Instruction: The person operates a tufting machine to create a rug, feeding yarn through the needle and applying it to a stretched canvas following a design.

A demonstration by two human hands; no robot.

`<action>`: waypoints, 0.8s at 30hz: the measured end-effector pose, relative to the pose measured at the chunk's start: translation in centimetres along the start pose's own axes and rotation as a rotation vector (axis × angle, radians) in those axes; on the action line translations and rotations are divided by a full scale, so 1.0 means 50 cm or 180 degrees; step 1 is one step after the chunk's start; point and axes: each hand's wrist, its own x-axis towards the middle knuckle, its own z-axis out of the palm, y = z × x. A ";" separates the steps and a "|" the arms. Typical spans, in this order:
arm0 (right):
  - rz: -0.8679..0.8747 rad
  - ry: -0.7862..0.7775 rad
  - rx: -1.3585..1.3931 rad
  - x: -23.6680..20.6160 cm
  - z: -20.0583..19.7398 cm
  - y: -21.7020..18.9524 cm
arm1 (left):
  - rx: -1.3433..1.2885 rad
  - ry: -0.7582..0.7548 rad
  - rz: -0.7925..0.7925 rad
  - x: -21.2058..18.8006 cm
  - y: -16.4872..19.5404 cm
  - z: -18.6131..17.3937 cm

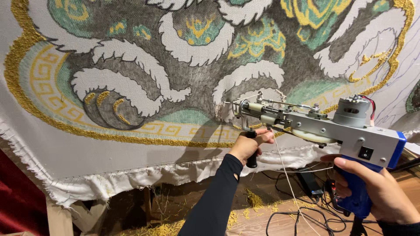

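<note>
The stretched backing cloth (131,144) fills most of my view, a coarse woven white sheet printed with curling grey and white scrolls, green patches and a looped gold yarn border that stands up nubbly from the weave. Its lower edge hangs frayed and ragged over a wooden frame (59,218). Pressed against the cloth, right of its middle, is the tufting gun (315,124): a long grey metal body with a round motor on top, a blue plastic rear and its needle end touching the fabric. My right hand (380,192) is wrapped tight around the gun's blue pistol grip, below and behind the body. My left hand (250,144), sleeved in black, is closed on the black front handle just under the needle end. A thin cream yarn (284,175) runs down from the gun. Beneath the cloth, black cables (297,216) coil on the wooden floor (407,183) among yellow yarn scraps (166,227).
</note>
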 end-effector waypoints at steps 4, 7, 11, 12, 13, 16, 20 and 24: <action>0.0180 0.0185 -0.0136 -0.018 -0.036 -0.009 | -0.0101 0.0167 -0.0019 -0.027 -0.010 0.046; 0.0248 0.0195 -0.0263 -0.024 -0.061 -0.006 | -0.0155 0.0318 -0.0046 -0.052 -0.009 0.068; 0.0171 -0.0055 -0.0096 -0.005 -0.099 0.005 | -0.0266 0.0308 -0.0109 -0.062 0.009 0.074; 0.0145 -0.0154 -0.0035 0.003 -0.110 0.006 | -0.0257 0.0265 -0.0095 -0.061 0.012 0.073; 0.0293 -0.0185 -0.0081 0.013 -0.122 0.005 | -0.0247 0.0221 -0.0084 -0.058 0.014 0.071; 0.0532 -0.0339 -0.0211 0.044 -0.150 0.001 | -0.0501 0.0035 0.0037 -0.049 0.000 0.068; 0.0563 -0.0326 -0.0452 0.066 -0.157 0.008 | -0.0738 0.0017 -0.0018 -0.039 -0.042 0.075; 0.0623 -0.0148 -0.0511 0.072 -0.150 0.016 | -0.0523 0.0013 -0.0175 -0.026 -0.058 0.069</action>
